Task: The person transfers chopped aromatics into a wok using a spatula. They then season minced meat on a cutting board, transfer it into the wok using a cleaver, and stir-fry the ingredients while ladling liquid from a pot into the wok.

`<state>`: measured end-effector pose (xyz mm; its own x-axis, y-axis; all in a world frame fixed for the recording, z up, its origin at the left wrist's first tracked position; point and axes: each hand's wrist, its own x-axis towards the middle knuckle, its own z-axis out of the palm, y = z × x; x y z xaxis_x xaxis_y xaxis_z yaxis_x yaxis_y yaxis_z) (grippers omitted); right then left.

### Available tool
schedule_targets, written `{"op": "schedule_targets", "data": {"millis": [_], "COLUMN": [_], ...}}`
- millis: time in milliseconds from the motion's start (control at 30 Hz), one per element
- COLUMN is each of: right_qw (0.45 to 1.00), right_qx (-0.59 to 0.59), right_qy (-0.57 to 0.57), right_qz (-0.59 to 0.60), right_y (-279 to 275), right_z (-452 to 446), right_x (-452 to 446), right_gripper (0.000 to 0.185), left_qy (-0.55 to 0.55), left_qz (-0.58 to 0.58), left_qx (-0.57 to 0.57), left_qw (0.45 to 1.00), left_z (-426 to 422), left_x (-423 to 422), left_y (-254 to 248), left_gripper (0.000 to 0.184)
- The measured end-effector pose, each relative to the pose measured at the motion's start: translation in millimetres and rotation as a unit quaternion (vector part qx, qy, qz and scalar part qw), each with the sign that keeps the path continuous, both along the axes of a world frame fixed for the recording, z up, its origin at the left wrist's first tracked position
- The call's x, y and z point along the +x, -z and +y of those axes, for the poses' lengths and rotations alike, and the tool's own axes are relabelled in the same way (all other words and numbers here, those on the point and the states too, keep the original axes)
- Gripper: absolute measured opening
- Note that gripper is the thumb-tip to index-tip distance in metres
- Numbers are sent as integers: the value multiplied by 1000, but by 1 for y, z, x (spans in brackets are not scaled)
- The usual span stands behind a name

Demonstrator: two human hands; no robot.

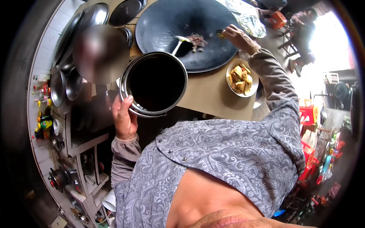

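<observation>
My left hand [124,117] grips the rim of a metal pot [183,79], its thumb on the near edge. The pot's inside is dark, so its contents cannot be made out. Behind it lies a large dark wok [163,22] with a small heap of chopped meat [197,41] and a spatula [177,46] resting beside the meat. Over the wok's right edge, my right hand [237,38] has its fingers closed around something small and yellowish, too unclear to name. A bowl of yellow-brown food pieces [240,79] stands below my right forearm.
Metal lids and pans [57,87] lean at the left wall, near several bottles [43,125]. A foil-like covered dish [253,26] is beyond the wok. Shelves [89,171] stand lower left. Red stools [308,114] are at the right, and a person [304,22] sits farther back.
</observation>
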<state>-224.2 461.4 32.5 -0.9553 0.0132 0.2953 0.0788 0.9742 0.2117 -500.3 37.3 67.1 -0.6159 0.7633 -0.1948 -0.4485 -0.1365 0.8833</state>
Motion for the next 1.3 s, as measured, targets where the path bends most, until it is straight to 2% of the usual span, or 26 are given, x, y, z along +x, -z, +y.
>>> {"op": "schedule_targets", "data": {"millis": [67, 133, 233, 300, 400, 467, 500, 533, 633, 667, 733, 833, 933, 967, 1000, 1067, 1100, 1200, 1300], "right_qw": [1000, 1000, 998, 994, 976, 910, 843, 746, 567, 535, 512, 577, 740, 774, 831, 900, 931, 954, 950], "right_qx": [-17, 1, 36, 59, 39, -9, -146, -279, -548, -598, -630, -631, -506, -483, -412, -295, -242, -193, -218], "right_qy": [16, 10, 33, 57, 171, 277, 353, 418, 298, 247, 222, 185, 191, 182, 172, 171, 115, 93, 101], "right_qz": [-18, -2, 36, 66, 132, 308, 379, 436, 538, 543, 540, 485, 400, 367, 332, 270, 249, 210, 197], "right_y": [-20, -26, -35, -26, 11, 18, 27, 29, 11, 3, -30, -66, -86, -88, -87, -89, -88, -84, -81], "right_z": [-45, -72, -99, -100, -76, -61, -49, -49, -63, -69, -101, -145, -195, -206, -212, -227, -225, -232, -232], "right_x": [9, 14, 17, 20, 34, 45, 60, 69, 92, 98, 94, 78, 54, 49, 45, 38, 36, 31, 33], "right_gripper": [25, 24, 19, 17, 22, 14, 13, 12, 16, 15, 16, 16, 14, 12, 9, 10, 11, 9, 9], "left_qy": [34, 69, 118, 147, 185, 193, 193, 193, 199, 199, 223, 226, 238, 240, 242, 242, 243, 254, 257], "left_qz": [-16, -26, -46, -56, -56, -44, -46, -48, -59, -64, -64, -57, -57, -56, -55, -63, -67, -74, -79], "left_qx": [6, 33, 52, 57, 84, 77, 74, 70, 72, 72, 94, 96, 80, 78, 77, 77, 80, 97, 100], "left_qw": [999, 997, 991, 986, 978, 977, 977, 978, 976, 975, 968, 968, 966, 966, 966, 965, 964, 959, 958], "left_z": [8, 16, 27, 34, 44, 51, 54, 56, 66, 70, 80, 96, 107, 110, 113, 119, 122, 127, 129], "left_x": [1, 2, 7, 12, 19, 22, 25, 27, 32, 34, 33, 39, 43, 45, 47, 50, 53, 53, 56], "left_y": [10, 25, 38, 42, 47, 58, 59, 61, 70, 72, 85, 85, 79, 75, 74, 73, 71, 75, 72], "left_gripper": [8, 17, 7, 5, 4, 4, 3, 4, 4, 5, 7, 6, 6, 6, 6, 5, 5, 4, 5]}}
